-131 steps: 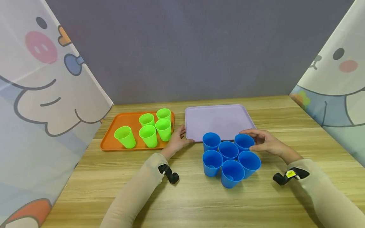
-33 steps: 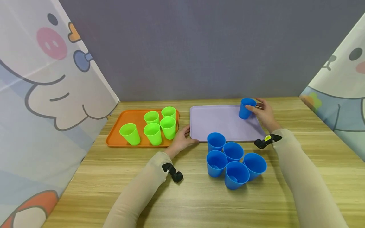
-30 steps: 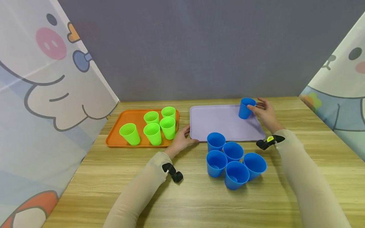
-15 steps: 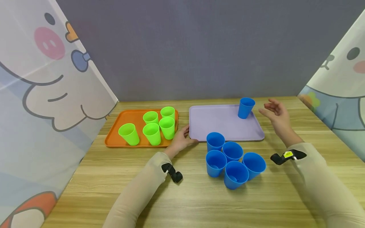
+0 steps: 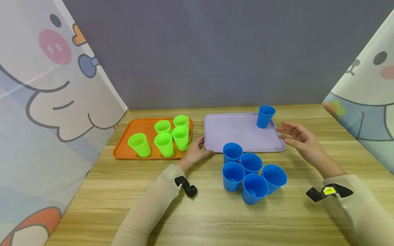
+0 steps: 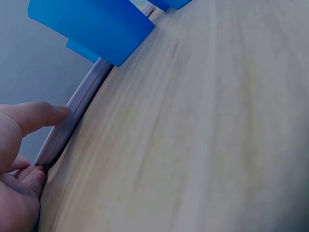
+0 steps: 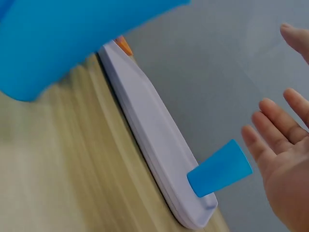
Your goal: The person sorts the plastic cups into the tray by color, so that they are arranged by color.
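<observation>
On the lilac tray (image 5: 232,133), gripped by the left hand (image 5: 194,152), one blue cup (image 5: 264,118) is newly released. The right hand (image 5: 303,140) has fingers parted; five cups (image 5: 253,182) remain outside.

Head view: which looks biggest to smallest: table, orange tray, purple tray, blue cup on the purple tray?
1. Table
2. Orange tray and purple tray: look too alike to rank
3. Blue cup on purple tray
</observation>
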A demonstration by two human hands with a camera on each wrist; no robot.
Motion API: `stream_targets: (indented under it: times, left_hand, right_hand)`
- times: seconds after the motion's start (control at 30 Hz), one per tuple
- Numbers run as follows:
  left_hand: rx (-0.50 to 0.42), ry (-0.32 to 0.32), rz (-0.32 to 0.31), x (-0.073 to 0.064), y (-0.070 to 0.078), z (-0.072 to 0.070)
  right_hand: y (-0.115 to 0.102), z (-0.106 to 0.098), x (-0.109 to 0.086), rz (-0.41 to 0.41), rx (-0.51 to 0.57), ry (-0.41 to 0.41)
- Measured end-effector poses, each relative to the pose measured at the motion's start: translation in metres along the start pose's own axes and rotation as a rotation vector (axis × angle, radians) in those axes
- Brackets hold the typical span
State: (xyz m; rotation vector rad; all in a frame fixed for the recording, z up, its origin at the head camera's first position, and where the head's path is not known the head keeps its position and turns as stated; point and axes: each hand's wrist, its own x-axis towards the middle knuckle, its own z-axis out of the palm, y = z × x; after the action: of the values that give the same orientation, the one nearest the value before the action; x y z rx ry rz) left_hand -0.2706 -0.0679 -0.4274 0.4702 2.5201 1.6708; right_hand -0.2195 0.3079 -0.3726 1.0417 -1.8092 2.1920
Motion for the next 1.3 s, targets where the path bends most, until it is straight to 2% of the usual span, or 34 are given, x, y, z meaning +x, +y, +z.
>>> stream_targets:
  times: [0.33,0.5,0.73,1.0,1.3]
  left_hand:
    - [-0.013,-0.004,-0.039,0.003,-0.002,0.000]
    - [-0.005,0.001,-0.040,0.002,-0.002,0.000]
    - [-0.014,-0.002,-0.037,0.001,-0.003,0.001]
    - [-0.025,-0.001,-0.038,0.001,-0.003,0.001]
    - [0.001,0.001,-0.047,0.001,0.000,0.001]
  right_hand:
    - [0.002,0.009,-0.019,0.039,-0.033,-0.289]
    - [0.004,0.013,-0.026,0.089,0.001,-0.370]
    - [0.008,0.018,-0.035,0.101,0.065,-0.509]
    - [0.005,0.022,-0.043,0.226,-0.023,-0.527]
    - [0.008,0.020,-0.045,0.167,-0.053,-0.549]
